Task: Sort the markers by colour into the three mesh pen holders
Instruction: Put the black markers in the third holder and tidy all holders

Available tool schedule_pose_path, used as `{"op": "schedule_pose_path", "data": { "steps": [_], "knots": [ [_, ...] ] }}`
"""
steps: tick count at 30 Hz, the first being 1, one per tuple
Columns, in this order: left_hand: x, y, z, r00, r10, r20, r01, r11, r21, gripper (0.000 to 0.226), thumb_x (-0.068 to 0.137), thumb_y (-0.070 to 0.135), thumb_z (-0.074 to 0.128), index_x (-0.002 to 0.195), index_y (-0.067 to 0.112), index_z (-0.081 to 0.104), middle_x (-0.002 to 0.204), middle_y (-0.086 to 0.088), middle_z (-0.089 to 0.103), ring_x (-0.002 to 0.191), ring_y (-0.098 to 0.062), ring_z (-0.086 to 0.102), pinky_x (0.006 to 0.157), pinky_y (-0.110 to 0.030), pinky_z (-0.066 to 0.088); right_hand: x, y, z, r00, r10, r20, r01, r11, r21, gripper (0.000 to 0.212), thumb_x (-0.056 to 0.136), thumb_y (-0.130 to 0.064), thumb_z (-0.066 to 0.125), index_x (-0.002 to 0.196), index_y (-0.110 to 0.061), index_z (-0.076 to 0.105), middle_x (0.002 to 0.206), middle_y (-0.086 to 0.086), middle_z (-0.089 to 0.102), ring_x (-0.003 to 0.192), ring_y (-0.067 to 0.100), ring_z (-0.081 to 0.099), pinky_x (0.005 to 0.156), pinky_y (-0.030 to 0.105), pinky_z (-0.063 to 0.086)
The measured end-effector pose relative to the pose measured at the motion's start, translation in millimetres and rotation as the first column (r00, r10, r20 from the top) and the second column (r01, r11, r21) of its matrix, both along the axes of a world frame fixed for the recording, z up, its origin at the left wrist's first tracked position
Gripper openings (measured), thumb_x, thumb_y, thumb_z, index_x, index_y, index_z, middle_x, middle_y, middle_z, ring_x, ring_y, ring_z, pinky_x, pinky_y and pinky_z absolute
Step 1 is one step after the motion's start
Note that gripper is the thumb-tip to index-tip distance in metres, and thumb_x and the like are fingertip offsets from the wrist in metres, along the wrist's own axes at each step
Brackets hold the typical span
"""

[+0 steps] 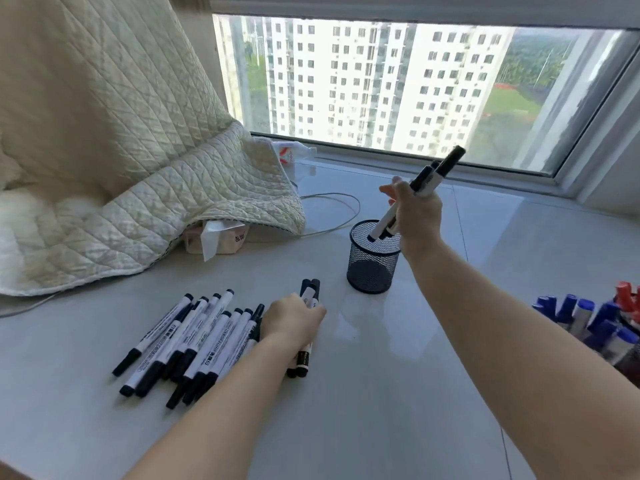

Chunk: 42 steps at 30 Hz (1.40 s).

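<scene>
Right hand [417, 211] raised over the black mesh pen holder [373, 261], fingers curled round a small bundle of black markers [429, 178]. Bundle's long axis tilted: upper ends point up and to the right toward the window [398, 84], lower ends point down and left, dipping into the holder's open mouth. Exact count in the bundle cannot be told; at least two or three.

Left hand [292, 322] low on the pale worktop [346, 393], fingers closed over a pair of black markers [309, 292]. These lie nearly straight away from the person, caps showing beyond the knuckles, tail ends showing near the wrist.

Just left of that hand, a loose heap of black markers [187, 341] lies flat on the worktop, long axes mostly parallel, running from lower left to upper right.

At the far right edge, blue markers [585, 320] stand upright, packed together, with red markers [627, 296] behind them; their holders are mostly out of view.

Cream quilted blanket [121, 150] heaped at the left, a tissue box [216, 239] tucked under its edge, a white cable [332, 209] looped behind the holder.
</scene>
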State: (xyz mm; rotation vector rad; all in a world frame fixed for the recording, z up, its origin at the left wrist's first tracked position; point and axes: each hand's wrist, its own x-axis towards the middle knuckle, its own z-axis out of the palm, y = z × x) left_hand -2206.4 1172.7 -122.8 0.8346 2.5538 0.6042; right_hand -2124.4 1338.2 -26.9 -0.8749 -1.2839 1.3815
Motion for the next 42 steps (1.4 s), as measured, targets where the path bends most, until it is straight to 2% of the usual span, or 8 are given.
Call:
{"op": "schedule_pose_path", "data": {
  "steps": [4, 6, 15, 19, 26, 34, 38, 42],
  "knots": [
    [-1.8, 2.9, -5.1, 0.998, 0.0, -0.056, 0.0, 1.0, 0.011, 0.031, 0.085, 0.04, 0.045, 0.065, 0.016, 0.04, 0.067, 0.0, 0.047, 0.071, -0.024, 0.047, 0.053, -0.028, 0.029, -10.3, 12.9, -18.1, 0.945, -0.008, 0.327, -0.043, 0.988, 0.147, 0.014, 0.084, -0.026, 0.059, 0.089, -0.014, 0.062, 0.091, 0.004, 0.068, 0.076, 0.015, 0.057, 0.073, 0.032, 0.043],
    [-1.3, 3.1, -6.2, 0.997, 0.0, -0.072, 0.001, 1.0, 0.009, 0.032, 0.085, 0.041, 0.045, 0.063, 0.018, 0.038, 0.064, 0.003, 0.043, 0.068, -0.022, 0.046, 0.05, -0.027, 0.027, -10.7, 15.3, -28.1, 0.89, -0.043, 0.455, -0.045, 0.983, 0.179, 0.014, 0.084, -0.027, 0.058, 0.091, -0.015, 0.062, 0.086, 0.0, 0.063, 0.08, 0.017, 0.055, 0.072, 0.028, 0.04],
    [1.4, -3.0, -7.1, 0.999, 0.029, -0.036, -0.029, 0.999, 0.019, 0.027, 0.083, 0.04, 0.047, 0.078, 0.014, 0.046, 0.076, -0.002, 0.05, 0.075, -0.025, 0.049, 0.058, -0.028, 0.032, 8.6, -6.9, -52.4, 0.873, -0.094, 0.478, 0.044, 0.993, 0.114, 0.018, 0.085, -0.018, 0.056, 0.1, -0.011, 0.065, 0.087, -0.001, 0.061, 0.079, 0.018, 0.054, 0.07, 0.026, 0.039],
    [4.2, -9.9, 0.2, 0.985, 0.072, 0.159, -0.092, 0.988, 0.124, 0.02, 0.081, 0.032, 0.052, 0.078, 0.014, 0.046, 0.084, -0.006, 0.059, 0.077, -0.024, 0.054, 0.059, -0.028, 0.035, 30.0, -35.9, -52.4, 0.882, -0.123, 0.455, 0.099, 0.992, 0.076, 0.012, 0.084, -0.015, 0.056, 0.095, -0.015, 0.062, 0.083, -0.004, 0.059, 0.077, 0.017, 0.053, 0.069, 0.024, 0.036],
    [23.5, -32.4, 38.7, 0.848, 0.034, 0.529, -0.38, 0.734, 0.563, 0.011, 0.079, 0.012, 0.057, 0.072, 0.012, 0.048, 0.057, -0.002, 0.045, 0.046, -0.015, 0.044, 0.05, -0.028, 0.041, 70.3, -93.6, -56.1, 0.885, -0.163, 0.437, 0.143, 0.987, 0.079, 0.01, 0.084, -0.014, 0.057, 0.091, -0.02, 0.06, 0.069, -0.013, 0.053, 0.062, 0.004, 0.05, 0.058, 0.025, 0.035],
    [66.1, -26.2, 102.6, 0.756, -0.333, 0.564, -0.456, 0.349, 0.818, 0.02, 0.084, 0.008, 0.059, 0.07, 0.018, 0.049, 0.045, 0.01, 0.046, 0.041, -0.005, 0.044, 0.046, -0.021, 0.04, 96.3, -132.5, -53.9, 0.875, -0.165, 0.454, 0.153, 0.986, 0.063, 0.015, 0.081, -0.013, 0.059, 0.095, -0.017, 0.054, 0.068, -0.008, 0.053, 0.069, 0.02, 0.053, 0.065, 0.027, 0.039],
    [90.9, -15.9, 99.0, 0.759, -0.346, 0.551, -0.456, 0.321, 0.83, 0.02, 0.086, 0.014, 0.061, 0.068, 0.019, 0.052, 0.046, 0.01, 0.05, 0.042, -0.006, 0.049, 0.049, -0.021, 0.043, 101.5, -141.3, -54.1, 0.892, -0.174, 0.418, 0.167, 0.985, 0.054, 0.01, 0.082, -0.016, 0.057, 0.091, -0.019, 0.052, 0.07, -0.007, 0.056, 0.07, 0.025, 0.058, 0.063, 0.032, 0.045],
    [106.4, -8.3, 80.3, 0.796, -0.24, 0.556, -0.441, 0.4, 0.804, 0.019, 0.086, 0.02, 0.063, 0.07, 0.021, 0.054, 0.05, 0.009, 0.055, 0.047, -0.002, 0.056, 0.053, -0.02, 0.044, 103.1, -142.8, -52.4, 0.906, -0.175, 0.386, 0.169, 0.984, 0.049, 0.01, 0.084, -0.017, 0.055, 0.086, -0.024, 0.049, 0.072, -0.008, 0.056, 0.069, 0.026, 0.058, 0.064, 0.033, 0.046]
  ]
}}
